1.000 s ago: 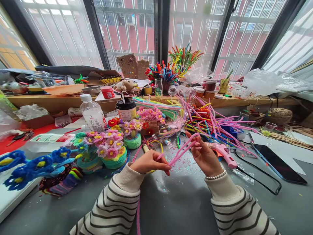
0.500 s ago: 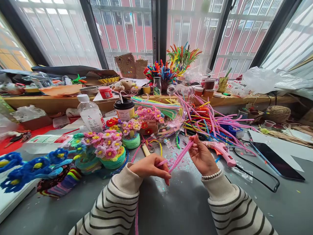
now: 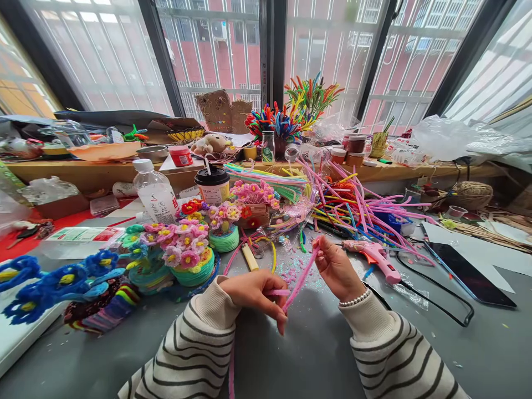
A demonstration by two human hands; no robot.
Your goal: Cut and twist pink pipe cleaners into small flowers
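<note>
A pink pipe cleaner (image 3: 302, 279) runs slantwise between my two hands above the grey table. Its lower end is pinched in my left hand (image 3: 260, 293), with a short pink piece sticking out between the fingers. At the upper end, my right hand (image 3: 337, 270) closes thumb and fingertips on it. Pink fuzz and glitter bits (image 3: 293, 271) lie on the table behind my hands. Another pink pipe cleaner (image 3: 231, 366) hangs down beside my left sleeve; whether it joins the held one is hidden.
Left stand pipe-cleaner flowers in pots (image 3: 193, 266), blue flowers (image 3: 68, 280), a plastic bottle (image 3: 154, 191) and a lidded cup (image 3: 211, 185). Behind lies a heap of pipe cleaners (image 3: 361, 205). To the right are a pink glue gun (image 3: 374, 257), its black cable (image 3: 440, 305) and a phone (image 3: 471, 274).
My right hand has moved slightly left and down, nearer my left hand. The pink length between them looks shorter and steeper. My left hand has lowered a little.
</note>
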